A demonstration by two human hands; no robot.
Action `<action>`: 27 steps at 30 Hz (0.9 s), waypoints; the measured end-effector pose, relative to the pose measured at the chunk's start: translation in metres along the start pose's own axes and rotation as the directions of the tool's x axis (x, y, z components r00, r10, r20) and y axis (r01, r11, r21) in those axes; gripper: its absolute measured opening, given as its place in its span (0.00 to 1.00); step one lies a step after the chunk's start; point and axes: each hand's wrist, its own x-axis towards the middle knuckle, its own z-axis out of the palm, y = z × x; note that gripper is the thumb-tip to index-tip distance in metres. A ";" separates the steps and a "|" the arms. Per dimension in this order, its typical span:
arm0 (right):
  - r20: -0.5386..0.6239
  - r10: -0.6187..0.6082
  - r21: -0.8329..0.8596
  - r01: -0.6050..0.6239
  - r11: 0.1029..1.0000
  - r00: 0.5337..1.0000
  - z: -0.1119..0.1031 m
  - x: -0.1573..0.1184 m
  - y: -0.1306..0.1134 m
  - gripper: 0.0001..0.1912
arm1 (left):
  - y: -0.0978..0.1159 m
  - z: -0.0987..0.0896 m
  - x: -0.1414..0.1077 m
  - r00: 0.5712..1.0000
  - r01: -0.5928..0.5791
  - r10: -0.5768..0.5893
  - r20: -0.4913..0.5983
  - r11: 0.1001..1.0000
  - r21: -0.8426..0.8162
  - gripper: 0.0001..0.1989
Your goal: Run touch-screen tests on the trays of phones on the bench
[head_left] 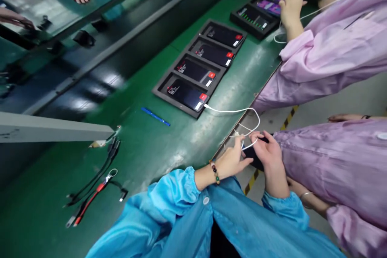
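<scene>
My left hand (232, 160), with a beaded bracelet at the wrist, pinches a white cable (236, 111) beyond the bench edge. A loop of the same cable runs to my right hand (269, 151), whose fingertips close on it. The other end reaches the lower edge of the nearest phone (186, 93). That phone lies in a black tray (157, 90) with several phones in separate compartments. Their dark screens show small red text, a red block and a white block. Part of the cable between my fingers is hidden.
On the green bench lie a blue pen (155, 116), black cables (99, 171) and a red-and-black cable (98, 189). A grey post (54, 127) juts in from the left. Beside me, a co-worker's hand (292, 10) works at a second phone tray (246, 22). Pink-sleeved people stand close at right.
</scene>
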 end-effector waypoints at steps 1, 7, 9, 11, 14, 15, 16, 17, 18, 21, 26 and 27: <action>-0.015 -0.018 0.004 0.018 1.000 1.000 0.005 0.000 -0.002 0.12 | -0.002 0.000 -0.001 0.998 0.037 -0.035 0.048 0.999 -0.036 0.34; -0.172 -0.293 -0.429 0.196 0.882 0.940 0.023 -0.022 -0.015 0.24 | 0.002 -0.015 0.002 0.991 0.070 0.009 0.136 0.823 -0.563 0.21; -0.095 -0.490 -0.679 0.304 0.668 0.866 0.028 -0.043 -0.015 0.33 | 0.007 -0.025 0.006 0.992 0.060 0.041 0.116 0.663 -0.747 0.23; 0.087 -0.531 -0.751 0.406 0.521 0.843 0.037 -0.063 -0.007 0.37 | 0.012 -0.036 0.009 0.997 0.028 0.052 0.065 0.531 -0.847 0.23; 0.211 -0.318 -0.649 0.376 0.661 0.924 0.055 -0.082 0.022 0.43 | 0.019 -0.052 0.009 0.997 -0.040 0.082 -0.002 0.465 -0.884 0.21; 0.223 -0.212 -0.621 0.306 0.722 0.951 0.060 -0.085 0.033 0.42 | 0.021 -0.056 0.009 0.995 -0.055 0.097 -0.010 0.468 -0.882 0.20; 0.227 -0.124 -0.607 0.240 0.758 0.966 0.064 -0.086 0.044 0.40 | 0.022 -0.061 0.008 0.994 -0.065 0.107 -0.015 0.478 -0.876 0.20; 0.226 -0.061 -0.612 0.190 0.768 0.972 0.066 -0.086 0.052 0.37 | 0.024 -0.065 0.008 0.993 -0.069 0.115 -0.013 0.493 -0.867 0.19; 0.215 -0.032 -0.634 0.164 0.756 0.976 0.066 -0.085 0.058 0.33 | 0.024 -0.069 0.008 0.993 -0.071 0.120 -0.012 0.507 -0.859 0.18; 0.140 -0.108 -0.753 0.176 0.634 0.984 0.061 -0.083 0.057 0.29 | 0.023 -0.084 0.009 0.991 -0.072 0.136 0.006 0.563 -0.823 0.15; 0.210 0.051 -0.922 0.181 0.343 0.976 0.049 -0.093 0.017 0.26 | 0.018 -0.111 0.011 0.987 -0.008 0.117 0.113 0.730 -0.684 0.10; 0.234 0.085 -0.919 0.192 0.344 0.968 0.048 -0.098 0.009 0.27 | 0.017 -0.114 0.011 0.989 0.004 0.095 0.117 0.757 -0.653 0.09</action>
